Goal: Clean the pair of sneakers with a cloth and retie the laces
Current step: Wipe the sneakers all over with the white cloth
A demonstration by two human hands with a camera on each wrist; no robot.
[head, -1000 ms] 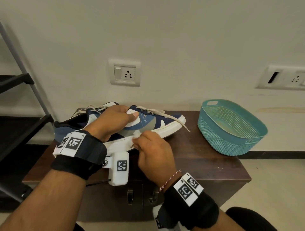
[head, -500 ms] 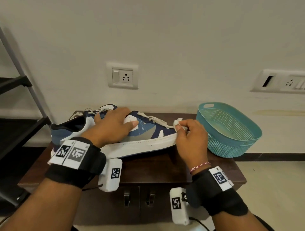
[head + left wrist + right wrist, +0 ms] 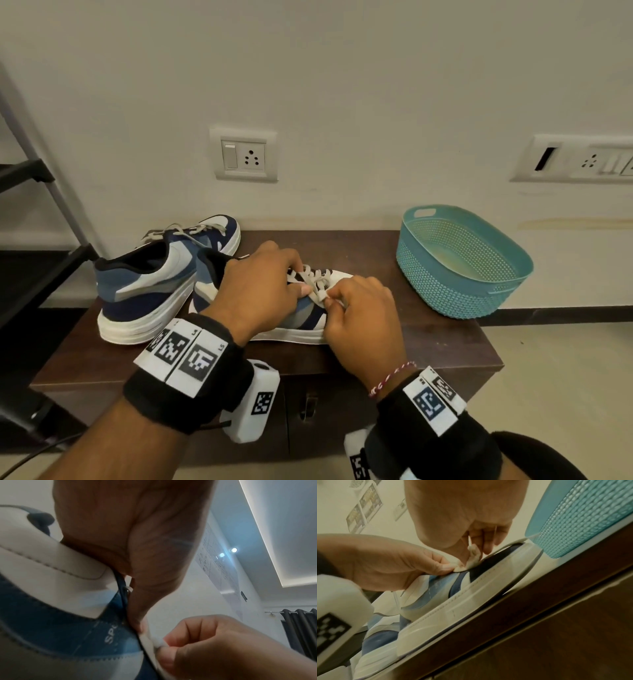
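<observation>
Wiping has given way to lacing: at the dark wooden cabinet top's (image 3: 428,329) front edge, the left hand (image 3: 255,287) and right hand (image 3: 363,315) each pinch the nearer blue-and-white sneaker's (image 3: 305,317) off-white laces (image 3: 317,282), its mate (image 3: 154,284) now standing back left

Near sneaker (image 3: 301,315) now toe toward far right, both hands moved onto its laces (image 3: 317,281), left hand (image 3: 255,291) and right hand (image 3: 363,318) each pinching lace, second sneaker (image 3: 154,284) now exposed at left.

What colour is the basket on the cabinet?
The basket is teal; head view shows it best.
</observation>
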